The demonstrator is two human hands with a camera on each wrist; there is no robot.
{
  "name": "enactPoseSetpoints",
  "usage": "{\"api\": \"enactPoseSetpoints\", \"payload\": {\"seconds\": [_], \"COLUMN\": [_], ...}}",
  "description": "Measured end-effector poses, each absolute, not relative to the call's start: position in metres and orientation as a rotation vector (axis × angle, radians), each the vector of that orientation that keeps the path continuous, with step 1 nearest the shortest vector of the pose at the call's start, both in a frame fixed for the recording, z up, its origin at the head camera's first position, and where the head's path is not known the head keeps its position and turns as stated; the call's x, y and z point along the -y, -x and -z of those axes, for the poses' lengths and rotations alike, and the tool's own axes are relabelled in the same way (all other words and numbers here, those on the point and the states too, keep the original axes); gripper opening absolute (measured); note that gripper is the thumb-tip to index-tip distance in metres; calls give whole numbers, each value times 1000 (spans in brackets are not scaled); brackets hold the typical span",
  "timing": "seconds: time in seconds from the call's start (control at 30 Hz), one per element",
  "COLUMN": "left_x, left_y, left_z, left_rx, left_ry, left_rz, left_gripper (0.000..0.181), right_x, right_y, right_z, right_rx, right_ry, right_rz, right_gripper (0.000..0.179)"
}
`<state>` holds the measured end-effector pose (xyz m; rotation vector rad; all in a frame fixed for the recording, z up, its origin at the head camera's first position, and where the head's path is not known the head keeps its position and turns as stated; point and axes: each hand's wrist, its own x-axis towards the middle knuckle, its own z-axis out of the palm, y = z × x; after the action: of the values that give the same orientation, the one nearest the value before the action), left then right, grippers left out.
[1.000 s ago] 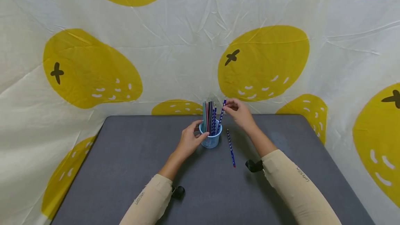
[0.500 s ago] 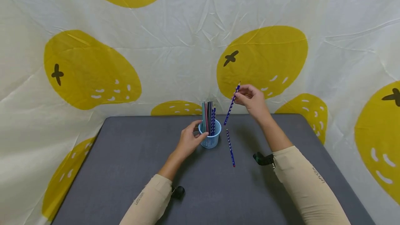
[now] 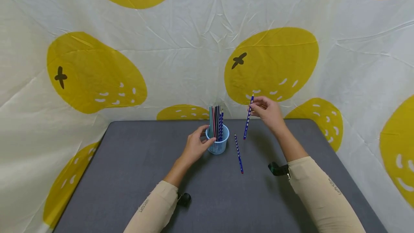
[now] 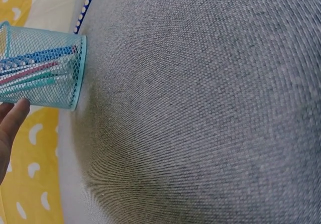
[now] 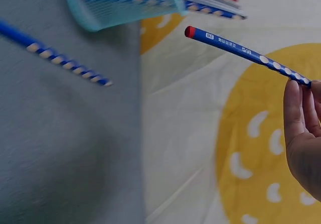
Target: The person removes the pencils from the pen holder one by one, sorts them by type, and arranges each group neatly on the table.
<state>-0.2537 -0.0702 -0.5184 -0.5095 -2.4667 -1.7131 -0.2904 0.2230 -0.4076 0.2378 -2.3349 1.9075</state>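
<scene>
A light-blue mesh pencil cup (image 3: 217, 148) stands upright near the back of the table, with several pencils (image 3: 216, 122) in it. My left hand (image 3: 196, 144) holds the cup from the left, thumb at the front of the rim and fingers behind; the left wrist view shows a finger (image 4: 16, 117) against the mesh. My right hand (image 3: 269, 112) pinches a blue pencil (image 3: 248, 120) with white spots near its pointed end. That pencil is raised, point up and red end down, right of the cup. Another blue pencil (image 3: 239, 154) lies on the table between cup and right arm.
The dark grey table (image 3: 136, 175) ends at a white cloth (image 3: 187, 64) printed with large yellow fruit, close behind the cup. A black wrist camera (image 3: 185, 199) is strapped to the left sleeve, another black camera (image 3: 277, 169) to the right.
My right hand has drawn the blue pencil up out of the cup and carried it right, then slightly down. My left hand stays at the cup; the pencil on the table has not moved.
</scene>
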Motion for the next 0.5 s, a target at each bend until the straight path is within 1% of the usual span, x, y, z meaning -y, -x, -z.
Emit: {"api": "enactPoseSetpoints", "payload": {"seconds": [0.5], "left_x": [70], "left_y": [258], "left_z": [519], "left_rx": [2468], "left_ry": [506], "left_rz": [1687], "left_gripper": [57], "right_x": [-230], "right_y": [294], "right_z": [474], "right_rx": [2612], "right_ry": [-194], "right_rz": [-1636], "right_gripper": [30]}}
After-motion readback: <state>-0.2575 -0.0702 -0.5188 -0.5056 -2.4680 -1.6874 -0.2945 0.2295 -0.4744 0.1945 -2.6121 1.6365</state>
